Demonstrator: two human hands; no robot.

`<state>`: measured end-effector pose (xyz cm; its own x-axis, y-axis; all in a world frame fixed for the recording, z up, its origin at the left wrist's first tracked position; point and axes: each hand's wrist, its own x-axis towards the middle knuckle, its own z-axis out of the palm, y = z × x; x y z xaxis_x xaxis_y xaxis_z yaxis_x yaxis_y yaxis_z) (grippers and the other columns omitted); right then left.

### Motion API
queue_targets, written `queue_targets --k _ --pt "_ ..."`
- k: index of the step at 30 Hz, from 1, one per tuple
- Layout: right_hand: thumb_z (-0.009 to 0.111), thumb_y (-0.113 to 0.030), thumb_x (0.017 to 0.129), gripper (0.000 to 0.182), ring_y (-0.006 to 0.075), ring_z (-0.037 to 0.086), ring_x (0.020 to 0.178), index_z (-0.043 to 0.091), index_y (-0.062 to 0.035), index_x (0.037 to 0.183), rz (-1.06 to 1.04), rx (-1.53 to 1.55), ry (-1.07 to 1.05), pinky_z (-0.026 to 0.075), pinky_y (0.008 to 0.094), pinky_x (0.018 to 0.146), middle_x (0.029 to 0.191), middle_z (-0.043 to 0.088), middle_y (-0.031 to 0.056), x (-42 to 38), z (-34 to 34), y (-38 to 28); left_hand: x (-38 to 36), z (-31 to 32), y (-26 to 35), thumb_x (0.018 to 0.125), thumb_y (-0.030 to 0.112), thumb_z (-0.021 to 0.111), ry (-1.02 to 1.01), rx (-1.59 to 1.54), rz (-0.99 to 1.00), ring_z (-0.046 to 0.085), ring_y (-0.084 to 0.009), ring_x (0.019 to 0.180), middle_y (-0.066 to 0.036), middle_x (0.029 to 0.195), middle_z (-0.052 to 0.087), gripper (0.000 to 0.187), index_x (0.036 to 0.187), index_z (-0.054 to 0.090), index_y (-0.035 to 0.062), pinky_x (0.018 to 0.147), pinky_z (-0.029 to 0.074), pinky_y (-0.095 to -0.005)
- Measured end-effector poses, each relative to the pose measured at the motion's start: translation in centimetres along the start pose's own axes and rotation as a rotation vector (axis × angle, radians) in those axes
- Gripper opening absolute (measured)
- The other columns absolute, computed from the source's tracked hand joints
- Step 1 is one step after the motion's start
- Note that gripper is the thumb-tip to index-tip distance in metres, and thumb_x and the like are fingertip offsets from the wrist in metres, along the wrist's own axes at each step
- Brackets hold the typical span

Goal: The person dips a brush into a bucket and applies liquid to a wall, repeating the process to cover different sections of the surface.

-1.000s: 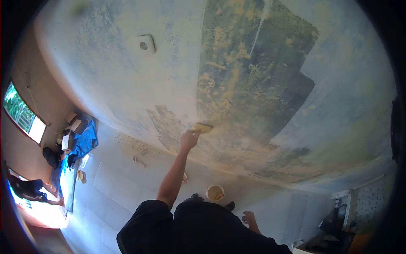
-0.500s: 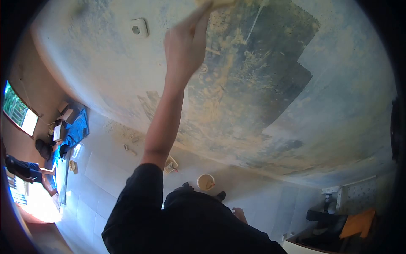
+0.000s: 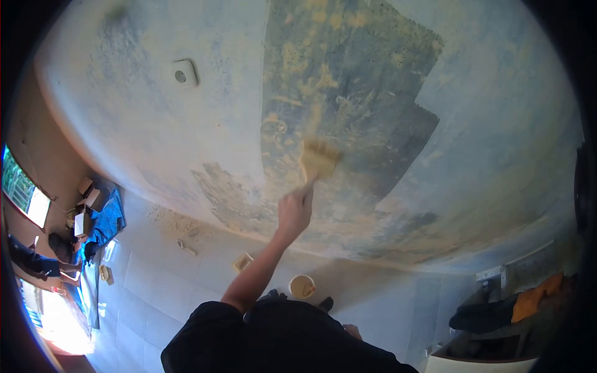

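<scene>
My left hand (image 3: 295, 210) is closed round the handle of a wide flat brush (image 3: 319, 163), its arm stretched up and forward. The pale bristles point up against the wall, over a dark, patchy area (image 3: 348, 112) with yellowish smears; motion blurs them slightly. Low by my right side, my right hand (image 3: 352, 331) shows only in part beside my dark clothing, and its fingers cannot be made out. By my feet stands a pale bucket (image 3: 292, 280) with something inside it. A small tray (image 3: 241, 262) lies on the floor near my left forearm.
A wall socket (image 3: 185, 73) sits left of the dark patch. Debris (image 3: 174, 221) lies along the wall's foot. Further left are a blue tarp (image 3: 111, 221), boxes and another person (image 3: 37, 258). An orange cloth (image 3: 540, 297) and dark fabric lie at the right.
My left hand has come down the wall with the brush, from the top edge of the view to the lower part of the dark patch. The view has shifted slightly.
</scene>
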<state>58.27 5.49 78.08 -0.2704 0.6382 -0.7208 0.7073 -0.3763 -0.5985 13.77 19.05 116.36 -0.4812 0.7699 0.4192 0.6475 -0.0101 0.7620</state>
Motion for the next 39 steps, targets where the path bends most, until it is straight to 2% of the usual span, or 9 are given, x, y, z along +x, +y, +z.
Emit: queue_targets --k 12,17,20,26,28,32,34,38,39 --pt "0.056 -0.027 0.083 0.028 0.0253 0.056 0.063 0.054 -0.0088 0.104 -0.206 -0.118 -0.064 0.045 0.0416 0.056 0.076 0.059 0.0141 6.7 -1.3 -6.3 -2.3 -2.4 -17.4 0.090 0.043 0.045 -0.163 0.225 -0.479 0.058 -0.0384 0.096 -0.023 0.103 0.062 0.041 0.111 0.064 0.0135 0.082 0.046 -0.0459" --pt "0.056 -0.028 0.083 0.029 0.0258 0.056 0.064 0.054 -0.0089 0.105 -0.169 -0.115 -0.048 0.045 0.0418 0.056 0.077 0.060 0.0145 2.9 -2.3 -2.5 3.4 -12.0 -9.4 0.085 0.042 0.057 0.008 0.046 -0.239 0.062 -0.0389 0.081 -0.022 0.085 0.064 0.033 0.106 0.068 0.0185 0.073 0.049 -0.0441" --pt "0.056 -0.028 0.083 0.029 0.0261 0.056 0.064 0.054 -0.0089 0.105 -0.138 -0.096 -0.056 0.045 0.0419 0.056 0.077 0.060 0.0147 0.4 -1.1 0.5 6.6 -17.3 -3.1 0.089 0.041 0.055 0.095 -0.014 -0.215 0.059 -0.0173 0.064 -0.021 0.073 0.062 0.037 0.110 0.066 0.0128 0.065 0.046 -0.0355" --pt "0.057 -0.030 0.083 0.030 0.0260 0.057 0.065 0.054 -0.0097 0.105 -0.120 -0.159 -0.059 0.045 0.0413 0.057 0.077 0.060 0.0141 0.7 -2.0 -1.7 17.0 -23.2 6.0 0.090 0.033 0.054 0.564 -0.059 0.324 0.066 -0.0220 0.086 -0.020 0.087 0.066 0.035 0.116 0.061 0.0099 0.072 0.048 -0.0323" --pt "0.057 -0.030 0.083 0.030 0.0260 0.059 0.066 0.053 -0.0101 0.105 0.368 0.283 0.063 0.046 0.0413 0.057 0.077 0.060 0.0136 0.9 -2.1 -3.8 17.3 -23.6 8.4 0.091 0.028 0.053 0.513 -0.023 0.243 0.060 -0.0175 0.071 -0.016 0.084 0.068 0.035 0.118 0.060 0.0084 0.064 0.046 -0.0332" --pt "0.056 -0.030 0.083 0.030 0.0256 0.059 0.065 0.053 -0.0101 0.105 0.402 0.323 0.098 0.047 0.0422 0.060 0.077 0.060 0.0135 -0.3 -1.7 -5.0 16.2 -20.4 4.3 0.090 0.029 0.054 0.408 -0.041 0.183 0.065 -0.0166 0.076 -0.022 0.085 0.064 0.034 0.118 0.060 0.0103 0.069 0.047 -0.0304" --pt "0.056 -0.029 0.083 0.029 0.0253 0.058 0.064 0.053 -0.0099 0.105 0.338 0.301 0.078 0.047 0.0414 0.058 0.077 0.059 0.0134 -1.3 -1.1 -4.9 14.7 -17.0 -0.2 0.092 0.022 0.054 0.474 -0.084 0.353 0.042 -0.0032 0.061 -0.006 0.073 0.067 0.033 0.120 0.057 0.0048 0.054 0.039 -0.0246" --pt "0.056 -0.026 0.083 0.027 0.0239 0.055 0.060 0.053 -0.0091 0.104 0.000 0.040 -0.038 0.044 0.0403 0.053 0.073 0.056 0.0129 -0.9 -0.9 1.5 7.2 -13.6 -3.8 0.093 0.017 0.052 0.188 -0.101 -0.250 0.053 -0.0045 0.090 -0.008 0.122 0.041 0.031 0.120 0.057 0.0042 0.079 0.044 -0.0233" --pt "0.056 -0.026 0.083 0.027 0.0239 0.055 0.060 0.053 -0.0091 0.104 -0.017 0.051 -0.029 0.044 0.0403 0.053 0.073 0.056 0.0129 -0.3 -0.5 0.8 6.1 -10.6 -8.8 0.093 0.016 0.051 0.348 -0.144 0.088 0.047 -0.0058 0.070 -0.018 0.072 0.037 0.031 0.122 0.057 0.0056 0.064 0.045 -0.0274"
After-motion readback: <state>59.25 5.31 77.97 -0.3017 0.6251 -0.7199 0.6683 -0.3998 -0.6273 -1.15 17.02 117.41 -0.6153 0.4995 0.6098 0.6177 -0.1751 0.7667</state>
